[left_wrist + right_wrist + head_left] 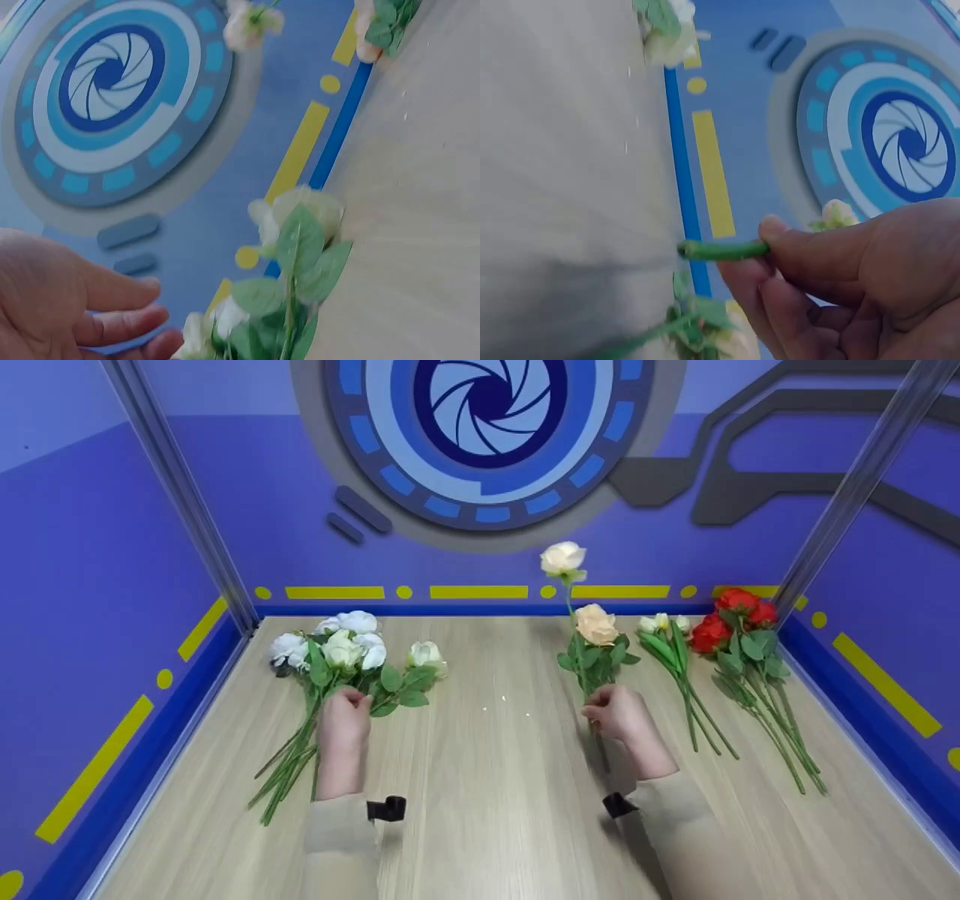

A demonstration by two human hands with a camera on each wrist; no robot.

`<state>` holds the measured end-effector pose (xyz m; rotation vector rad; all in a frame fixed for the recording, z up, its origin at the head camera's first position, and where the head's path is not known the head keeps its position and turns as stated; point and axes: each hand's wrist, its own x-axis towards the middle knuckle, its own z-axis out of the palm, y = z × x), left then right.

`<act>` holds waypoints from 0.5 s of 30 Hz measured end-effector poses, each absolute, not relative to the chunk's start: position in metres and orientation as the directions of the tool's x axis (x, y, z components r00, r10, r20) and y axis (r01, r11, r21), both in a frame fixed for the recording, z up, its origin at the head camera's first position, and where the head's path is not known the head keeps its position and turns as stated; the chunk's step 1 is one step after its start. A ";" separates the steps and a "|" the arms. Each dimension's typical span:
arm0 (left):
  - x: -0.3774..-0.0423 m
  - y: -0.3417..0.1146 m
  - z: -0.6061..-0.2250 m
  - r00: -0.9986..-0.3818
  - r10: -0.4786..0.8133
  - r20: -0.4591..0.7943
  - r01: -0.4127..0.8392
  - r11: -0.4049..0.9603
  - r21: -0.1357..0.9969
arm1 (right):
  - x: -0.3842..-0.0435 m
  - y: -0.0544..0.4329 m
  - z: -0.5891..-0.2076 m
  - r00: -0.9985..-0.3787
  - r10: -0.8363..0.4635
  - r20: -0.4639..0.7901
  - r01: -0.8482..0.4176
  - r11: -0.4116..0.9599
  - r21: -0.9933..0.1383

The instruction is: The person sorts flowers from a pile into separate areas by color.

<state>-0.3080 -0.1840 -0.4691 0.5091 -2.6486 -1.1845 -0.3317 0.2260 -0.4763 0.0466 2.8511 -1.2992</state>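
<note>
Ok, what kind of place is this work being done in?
Probably a purpose-built demo or recording booth: a wood-grain table is enclosed by blue-purple walls, the back one bears a large shutter-like emblem, and metal posts stand at the back corners.

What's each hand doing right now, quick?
Left hand: open, near the white flowers.
Right hand: closed, pinching the cream rose by its stem.

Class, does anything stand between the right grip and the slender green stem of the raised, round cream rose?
Nothing visible does: the right grip pinches the slender green stem of the round cream rose directly. The ruffled peach rose with green leaves lies on the pale wooden table, not in between.
</note>
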 end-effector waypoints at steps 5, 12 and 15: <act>-0.304 -0.202 -0.475 -0.863 -0.504 0.020 -0.367 0.654 0.662 | -0.337 0.246 -0.481 -0.997 0.082 -0.007 0.067 0.759 -0.648; -0.302 -0.213 -0.484 -0.848 -0.522 -0.086 -0.458 0.644 0.613 | -0.342 0.259 -0.492 -0.994 0.099 0.038 0.064 0.844 -0.533; -0.301 -0.217 -0.488 -0.846 -0.521 -0.114 -0.472 0.631 0.616 | -0.342 0.261 -0.497 -0.995 0.096 0.031 0.066 0.856 -0.512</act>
